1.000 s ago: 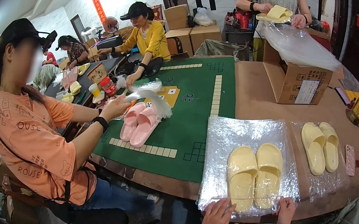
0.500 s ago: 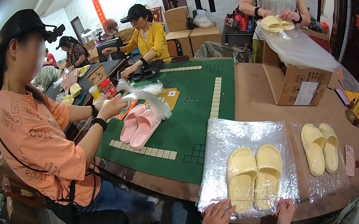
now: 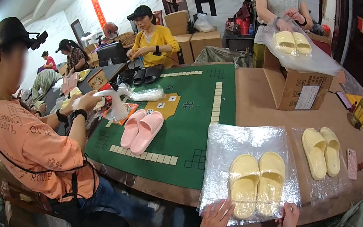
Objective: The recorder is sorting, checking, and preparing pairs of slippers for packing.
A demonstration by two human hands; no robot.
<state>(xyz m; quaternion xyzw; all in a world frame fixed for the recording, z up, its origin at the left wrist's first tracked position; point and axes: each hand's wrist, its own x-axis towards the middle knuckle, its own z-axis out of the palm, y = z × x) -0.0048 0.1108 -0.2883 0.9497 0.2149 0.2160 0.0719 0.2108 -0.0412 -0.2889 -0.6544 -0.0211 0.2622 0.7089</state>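
Both hands have held their place at the near table edge since the earlier frames, while the co-worker in the orange shirt [image 3: 35, 146] has raised a crumpled clear bag [image 3: 113, 101] higher over the pink slippers [image 3: 141, 130].

Left hand [image 3: 213, 220]: fingers spread, tips resting on the near left corner of the clear plastic bag [image 3: 234, 142]; no pinch can be confirmed. Right hand [image 3: 289, 222]: fingers curled at the near right corner of the same bag; whether they grip the film cannot be told.

Pale yellow slippers [image 3: 256, 182] lie on the bag, directly beyond and between the two hands, about equally near each. Their long axes run near to far, side by side and touching; the closed toes appear to face the person, the heels the far side.

Farther right, a second yellow pair [image 3: 321, 152] lies on its own bag, canted slightly left. Beyond stands a cardboard box [image 3: 295, 87] on the brown table [image 3: 254, 102], beside the green mat [image 3: 190, 120].
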